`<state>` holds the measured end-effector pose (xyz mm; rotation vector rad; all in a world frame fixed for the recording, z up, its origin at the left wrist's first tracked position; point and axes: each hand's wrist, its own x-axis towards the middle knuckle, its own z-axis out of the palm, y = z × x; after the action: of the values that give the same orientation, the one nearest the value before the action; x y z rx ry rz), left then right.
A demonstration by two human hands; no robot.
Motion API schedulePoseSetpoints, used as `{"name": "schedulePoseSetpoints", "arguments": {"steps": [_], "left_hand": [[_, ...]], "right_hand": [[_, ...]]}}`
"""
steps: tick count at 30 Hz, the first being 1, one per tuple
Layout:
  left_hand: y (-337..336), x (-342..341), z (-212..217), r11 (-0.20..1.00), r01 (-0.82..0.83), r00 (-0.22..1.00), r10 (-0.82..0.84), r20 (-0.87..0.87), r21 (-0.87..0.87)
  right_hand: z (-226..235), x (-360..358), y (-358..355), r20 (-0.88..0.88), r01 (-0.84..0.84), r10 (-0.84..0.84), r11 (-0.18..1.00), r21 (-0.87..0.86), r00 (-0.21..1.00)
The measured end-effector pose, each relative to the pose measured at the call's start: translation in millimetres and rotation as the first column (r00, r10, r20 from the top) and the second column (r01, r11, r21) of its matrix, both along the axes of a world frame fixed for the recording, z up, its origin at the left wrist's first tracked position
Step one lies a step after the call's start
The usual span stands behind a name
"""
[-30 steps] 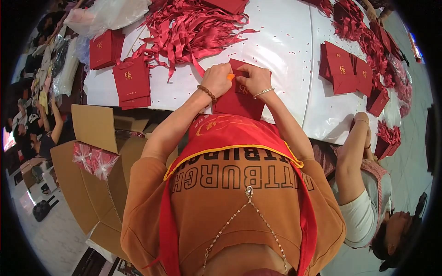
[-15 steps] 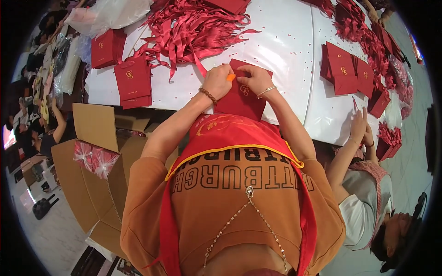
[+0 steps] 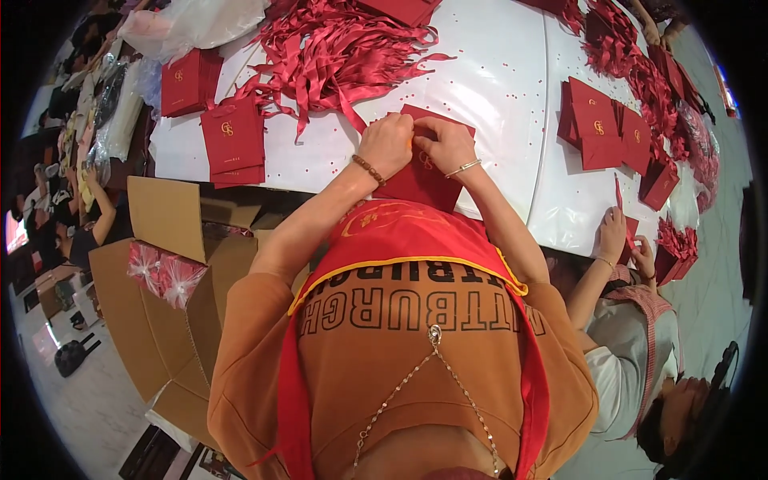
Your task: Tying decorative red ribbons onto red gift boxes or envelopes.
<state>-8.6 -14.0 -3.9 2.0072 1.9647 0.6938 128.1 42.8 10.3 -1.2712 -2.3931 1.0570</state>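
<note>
A flat dark-red gift bag (image 3: pixel 420 188) with a gold emblem lies on the table edge right before me, both my hands over its top part. My left hand (image 3: pixel 387 146), wearing a brown bead bracelet, is closed. A sliver of a small orange thing (image 3: pixel 413 142) shows at its fingertips. My right hand (image 3: pixel 446 146), with a metal bangle, has its fingers curled in a pinch against the left fingertips; what they pinch is hidden. One red ribbon (image 3: pixel 349 112) runs from a tangled ribbon pile (image 3: pixel 336 60) to beside my left hand.
Stacked red bags (image 3: pixel 232 140) lie at the left, more bags (image 3: pixel 600 128) at the right. An open cardboard box (image 3: pixel 152 320) stands left of me. At the right a co-worker's hands (image 3: pixel 614 234) handle a red item. Small red bits dot the white table (image 3: pixel 500 104).
My left hand has shifted right against my right fingertips, and the orange thing is now mostly covered. The co-worker's hands have moved apart and lower, around a red item.
</note>
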Motion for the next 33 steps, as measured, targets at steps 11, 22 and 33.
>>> {"name": "schedulePoseSetpoints", "arguments": {"steps": [11, 22, 33], "left_hand": [[5, -34, 13, 0.990, 0.143, 0.951, -0.136, 0.277, -0.002], [55, -65, 17, 0.564, 0.557, 0.816, -0.235, 0.528, -0.610], [60, -51, 5, 0.645, 0.535, 0.845, -0.417, 0.336, -0.545]], "right_hand": [[-4, 4, 2, -0.105, -0.066, 0.058, 0.995, -0.073, 0.993], [-8, -1, -11, -0.174, -0.134, 0.127, 0.991, -0.029, 0.977], [-4, -2, -15, -0.226, -0.069, 0.068, 0.998, 0.004, 0.972]]}}
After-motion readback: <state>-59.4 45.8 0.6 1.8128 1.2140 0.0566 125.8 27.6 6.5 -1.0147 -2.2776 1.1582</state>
